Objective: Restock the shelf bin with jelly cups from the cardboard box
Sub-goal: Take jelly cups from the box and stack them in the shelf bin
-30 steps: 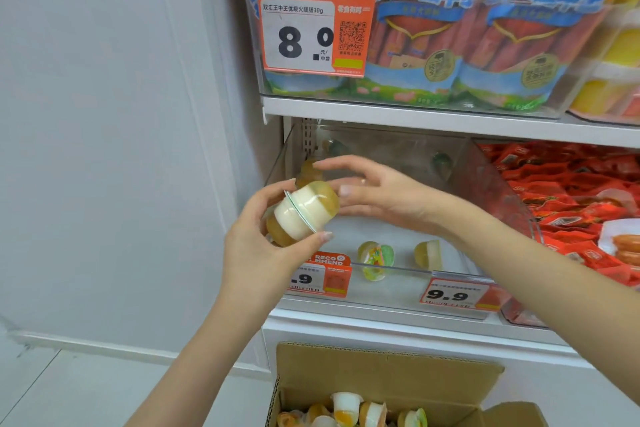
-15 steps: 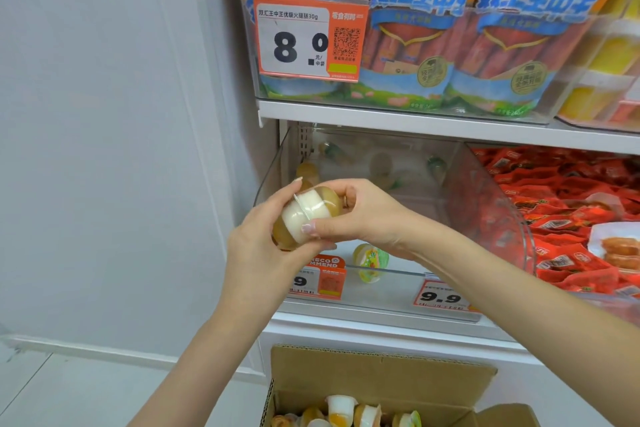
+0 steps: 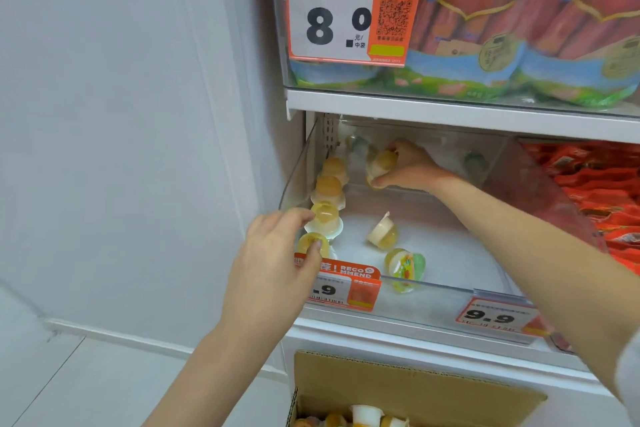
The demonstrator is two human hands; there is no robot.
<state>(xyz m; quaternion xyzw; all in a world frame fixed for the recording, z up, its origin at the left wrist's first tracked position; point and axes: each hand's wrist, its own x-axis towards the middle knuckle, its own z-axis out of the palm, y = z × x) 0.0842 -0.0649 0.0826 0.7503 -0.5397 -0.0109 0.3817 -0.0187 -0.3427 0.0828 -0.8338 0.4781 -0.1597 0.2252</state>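
Head view shows the right hand (image 3: 410, 166) gripping a yellow jelly cup (image 3: 381, 165) deep in the clear shelf bin (image 3: 540, 184) at centre frame. Left hand (image 3: 273, 270), fingers loosely curled, touches the front cup of a row (image 3: 325, 211) along the bin's left wall. Two loose cups (image 3: 393, 250) lie mid-bin. Most of the floor is bare, and the cardboard box (image 3: 398, 388) at the bottom edge holds more, so I judge restocking is early.
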